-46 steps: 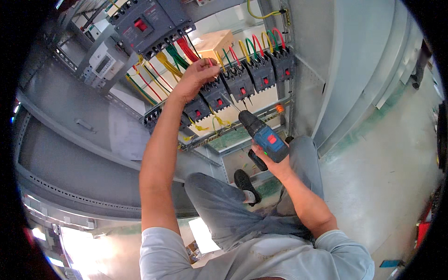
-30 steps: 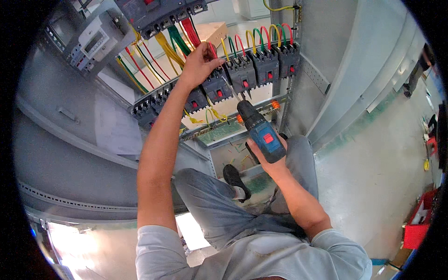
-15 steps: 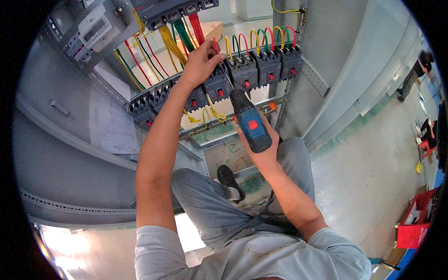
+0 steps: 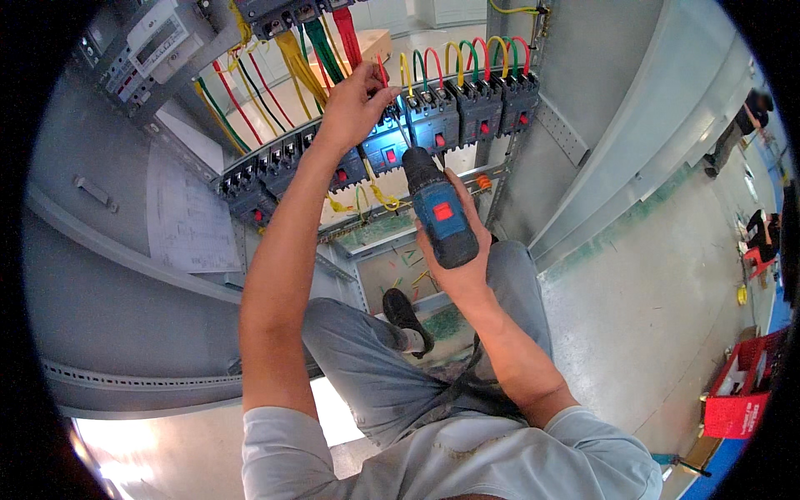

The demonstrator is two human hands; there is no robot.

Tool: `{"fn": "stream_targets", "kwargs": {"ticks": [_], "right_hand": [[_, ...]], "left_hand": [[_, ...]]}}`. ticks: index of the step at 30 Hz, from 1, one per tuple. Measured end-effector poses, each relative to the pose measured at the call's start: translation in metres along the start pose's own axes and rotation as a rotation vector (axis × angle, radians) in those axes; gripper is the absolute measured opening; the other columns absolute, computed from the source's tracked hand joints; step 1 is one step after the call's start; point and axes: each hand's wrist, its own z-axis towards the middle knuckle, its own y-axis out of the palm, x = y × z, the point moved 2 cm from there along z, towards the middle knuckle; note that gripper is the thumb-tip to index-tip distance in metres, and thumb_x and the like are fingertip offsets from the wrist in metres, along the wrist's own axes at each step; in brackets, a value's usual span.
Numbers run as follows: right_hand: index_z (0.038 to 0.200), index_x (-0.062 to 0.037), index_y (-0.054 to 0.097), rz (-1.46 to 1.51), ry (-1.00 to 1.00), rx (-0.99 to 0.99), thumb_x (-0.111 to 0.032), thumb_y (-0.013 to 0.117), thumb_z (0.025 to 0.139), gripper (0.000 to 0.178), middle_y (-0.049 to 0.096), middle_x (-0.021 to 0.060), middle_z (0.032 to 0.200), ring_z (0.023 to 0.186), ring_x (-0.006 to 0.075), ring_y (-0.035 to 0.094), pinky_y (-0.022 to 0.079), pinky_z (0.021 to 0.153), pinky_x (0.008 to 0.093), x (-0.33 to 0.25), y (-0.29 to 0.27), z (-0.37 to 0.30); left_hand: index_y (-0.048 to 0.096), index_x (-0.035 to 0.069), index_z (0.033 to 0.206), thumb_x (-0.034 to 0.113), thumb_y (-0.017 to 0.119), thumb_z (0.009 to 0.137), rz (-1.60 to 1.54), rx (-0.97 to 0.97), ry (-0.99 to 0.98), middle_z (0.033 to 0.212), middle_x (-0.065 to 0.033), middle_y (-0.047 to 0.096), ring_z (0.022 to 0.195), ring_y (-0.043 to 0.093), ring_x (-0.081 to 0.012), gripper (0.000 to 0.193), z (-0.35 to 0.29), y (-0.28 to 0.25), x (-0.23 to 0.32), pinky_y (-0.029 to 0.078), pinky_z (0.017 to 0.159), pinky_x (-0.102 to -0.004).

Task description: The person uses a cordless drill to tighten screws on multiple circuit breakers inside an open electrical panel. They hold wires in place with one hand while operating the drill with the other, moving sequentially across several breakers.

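My right hand (image 4: 457, 242) is wrapped round a blue and black cordless screwdriver (image 4: 442, 215) with a red square on top. Its long bit reaches up to the terminals of a circuit breaker (image 4: 385, 155), and blue-white light falls on that breaker's face. Above the same breaker, my left hand (image 4: 357, 104) is closed in a pinch on a short red wire (image 4: 382, 72), whose lower end is hidden by the fingers. To the right, more breakers (image 4: 479, 111) carry looped yellow, green and red wires (image 4: 475, 60) on top.
Grey cabinet walls (image 4: 583, 67) flank the breaker row. A larger breaker (image 4: 287, 12) with bundled wires and a white meter (image 4: 158, 37) are at upper left. Wire scraps (image 4: 412, 258) lie by my shoe (image 4: 402, 312). A red crate (image 4: 737, 412) and another person (image 4: 737, 133) are far right.
Light now shines from the screwdriver onto the breaker. The screwdriver has shifted slightly left in view, and my left hand still pinches the red wire.
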Motion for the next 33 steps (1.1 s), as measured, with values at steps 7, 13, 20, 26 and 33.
{"fn": "stream_targets", "kwargs": {"ticks": [7,13,20,26,33], "right_hand": [[0.153,-0.0029,0.045,-0.044,-0.051,0.042,-0.003,0.076,0.085,0.075,0.069,0.0153,0.125,0.110,0.0193,0.068,0.052,0.099,0.0345,0.005,-0.003,-0.005],[0.154,-0.0042,0.045,0.019,-0.077,0.046,-0.003,0.077,0.084,0.077,0.071,0.0156,0.121,0.106,0.0203,0.070,0.053,0.094,0.0331,0.015,-0.004,-0.010],[0.155,-0.0052,0.043,0.047,-0.010,0.036,-0.004,0.078,0.084,0.079,0.072,0.0125,0.119,0.100,0.0184,0.071,0.055,0.091,0.0327,0.033,-0.006,-0.024],[0.154,-0.0030,0.043,0.033,-0.009,0.030,-0.003,0.077,0.083,0.079,0.072,0.0122,0.118,0.100,0.0173,0.070,0.054,0.092,0.0317,0.038,-0.011,-0.024],[0.153,-0.0029,0.044,0.049,-0.059,0.046,-0.003,0.077,0.083,0.078,0.072,0.0128,0.119,0.103,0.0183,0.070,0.053,0.094,0.0326,0.037,-0.012,-0.021]], "left_hand": [[0.055,-0.004,0.123,0.027,0.071,0.097,-0.081,-0.033,-0.019,0.097,-0.0201,0.076,0.088,0.074,-0.0258,0.044,0.000,0.003,0.008,0.056,0.078,-0.0365],[0.052,-0.005,0.128,0.021,0.071,0.098,-0.218,-0.097,-0.069,0.093,-0.0151,0.076,0.085,0.070,-0.0165,0.044,0.002,-0.001,0.004,0.053,0.076,-0.0328],[0.052,-0.004,0.118,0.012,0.071,0.097,-0.381,-0.180,-0.116,0.088,-0.0106,0.072,0.085,0.069,-0.0151,0.032,0.003,-0.001,0.011,0.053,0.081,-0.0308],[0.062,0.000,0.112,0.012,0.074,0.095,-0.263,-0.098,-0.064,0.095,-0.0041,0.070,0.086,0.064,-0.0114,0.024,0.002,-0.003,0.016,0.051,0.080,-0.0286],[0.062,0.001,0.096,0.015,0.083,0.087,-0.149,-0.007,-0.085,0.080,-0.0040,0.065,0.073,0.057,-0.0105,0.027,0.003,-0.002,0.002,0.049,0.069,-0.0292]]}}
